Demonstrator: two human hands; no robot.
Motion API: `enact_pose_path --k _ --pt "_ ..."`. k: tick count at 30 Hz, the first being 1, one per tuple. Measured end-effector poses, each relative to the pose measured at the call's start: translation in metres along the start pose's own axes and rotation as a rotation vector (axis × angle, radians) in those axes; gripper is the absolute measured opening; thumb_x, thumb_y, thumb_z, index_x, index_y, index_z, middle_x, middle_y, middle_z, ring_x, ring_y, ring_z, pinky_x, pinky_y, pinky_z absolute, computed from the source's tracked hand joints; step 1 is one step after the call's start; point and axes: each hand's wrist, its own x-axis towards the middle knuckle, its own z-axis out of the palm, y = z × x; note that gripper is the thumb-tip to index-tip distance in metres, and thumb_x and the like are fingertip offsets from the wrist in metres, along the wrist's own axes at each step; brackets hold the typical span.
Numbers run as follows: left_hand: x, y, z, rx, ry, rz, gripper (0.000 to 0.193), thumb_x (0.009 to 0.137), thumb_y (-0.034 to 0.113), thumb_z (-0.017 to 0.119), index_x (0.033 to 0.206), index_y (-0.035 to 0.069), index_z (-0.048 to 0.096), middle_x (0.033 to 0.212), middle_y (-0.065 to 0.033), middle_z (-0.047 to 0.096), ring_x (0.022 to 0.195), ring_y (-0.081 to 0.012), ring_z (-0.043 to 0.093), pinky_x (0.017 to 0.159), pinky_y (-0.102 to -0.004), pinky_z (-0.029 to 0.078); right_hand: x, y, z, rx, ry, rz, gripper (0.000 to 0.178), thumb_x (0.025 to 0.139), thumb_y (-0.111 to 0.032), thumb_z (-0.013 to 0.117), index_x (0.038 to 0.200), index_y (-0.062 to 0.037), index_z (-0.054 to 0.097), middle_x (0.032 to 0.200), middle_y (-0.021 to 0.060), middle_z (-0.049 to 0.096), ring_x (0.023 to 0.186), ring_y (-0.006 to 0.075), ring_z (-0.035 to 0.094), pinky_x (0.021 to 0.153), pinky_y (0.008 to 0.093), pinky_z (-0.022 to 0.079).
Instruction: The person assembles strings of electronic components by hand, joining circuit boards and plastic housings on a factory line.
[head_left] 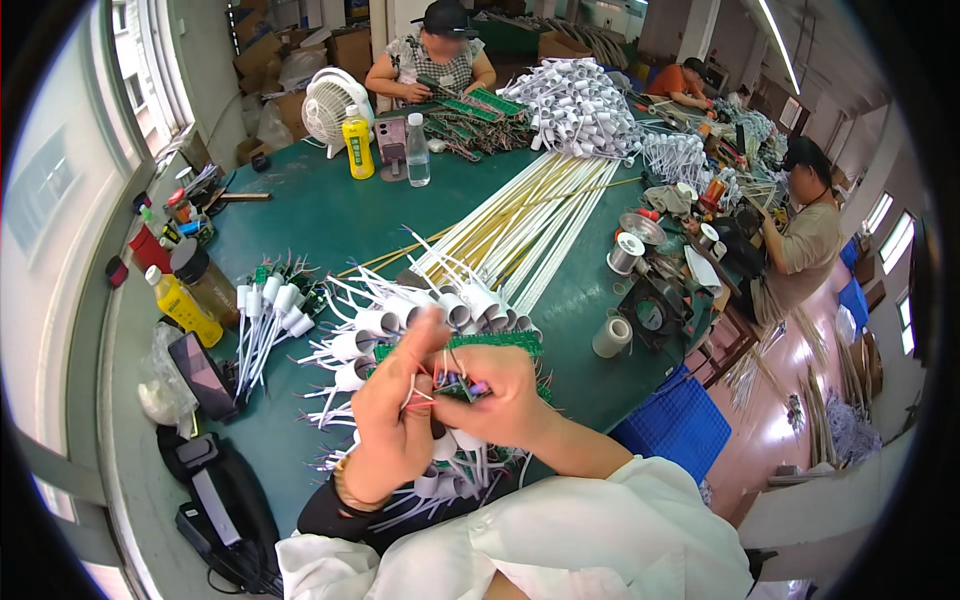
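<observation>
Close together over the table, both hands work at a small circuit board [458, 387] with dark and purple parts and thin red and white wires. My right hand [505, 395] is closed round the board. My left hand [390, 425] pinches the wires beside it, thumb raised; the exact fingertip contact is partly hidden. Behind the hands lies a green circuit-board panel [500, 343]. White cylindrical lamp holders [455, 308] with wire tails ring it, and more of them lie under my wrists.
Long white rods [540, 235] run to a heap of white cylinders [580, 110]. A phone [203, 370], bottles [180, 305] and a bundle of wired pieces [270, 310] are at left. Solder spools [626, 253] and a blue crate [675, 425] are at right. Several co-workers sit around.
</observation>
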Motion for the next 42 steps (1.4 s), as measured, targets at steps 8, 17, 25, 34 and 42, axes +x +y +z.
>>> enact_pose_path --k 8,17,25,34,42 --pt "0.003 0.01 -0.002 0.026 0.099 -0.077 0.035 0.092 0.008 0.047 0.123 -0.007 0.048 0.117 -0.021 0.058 0.1 -0.0264 0.061 0.087 -0.0336 0.046 -0.003 0.006 -0.014 0.121 -0.119 0.05 0.03 0.075 -0.007 0.072 0.103 -0.0002 0.065 0.087 0.0067 0.067 0.074 0.007 0.059 0.066 0.0236 0.047" --pt "0.014 0.0 -0.008 0.797 0.101 0.084 0.026 0.081 0.007 0.065 0.065 0.001 0.046 0.056 -0.0102 0.038 0.047 -0.0262 0.037 0.044 -0.0341 0.029 -0.006 0.012 -0.009 -0.015 0.088 0.045 0.02 0.07 -0.004 0.07 0.088 0.001 0.065 0.065 0.0013 0.058 0.056 0.0038 0.046 0.049 0.0212 0.038" --pt "0.015 0.003 -0.002 0.943 0.207 0.182 0.029 0.079 0.0 0.064 0.062 0.002 0.041 0.056 -0.0112 0.033 0.046 -0.0271 0.034 0.042 -0.0348 0.027 -0.001 0.02 0.011 -0.159 0.219 -0.122 0.016 0.067 0.0 0.068 0.081 0.0005 0.061 0.062 0.0012 0.055 0.055 0.003 0.044 0.048 0.0215 0.037" --pt "0.019 0.008 -0.012 0.78 0.147 0.317 0.022 0.078 0.008 0.065 0.064 0.004 0.048 0.073 -0.0102 0.051 0.068 -0.0281 0.049 0.065 -0.0408 0.036 0.012 0.035 0.009 0.454 -0.079 0.059 0.02 0.068 -0.002 0.066 0.083 -0.0056 0.053 0.079 0.0012 0.051 0.075 0.0072 0.047 0.065 0.0212 0.039" --pt "0.015 -0.007 -0.022 0.546 0.144 0.128 0.049 0.092 0.049 0.041 0.107 0.003 0.049 0.121 -0.0187 0.045 0.116 -0.033 0.04 0.099 -0.044 0.028 0.012 0.032 0.013 0.389 -0.203 0.23 0.051 0.067 -0.016 0.08 0.108 -0.0035 0.052 0.098 0.0004 0.054 0.087 0.0067 0.049 0.077 0.0217 0.041"
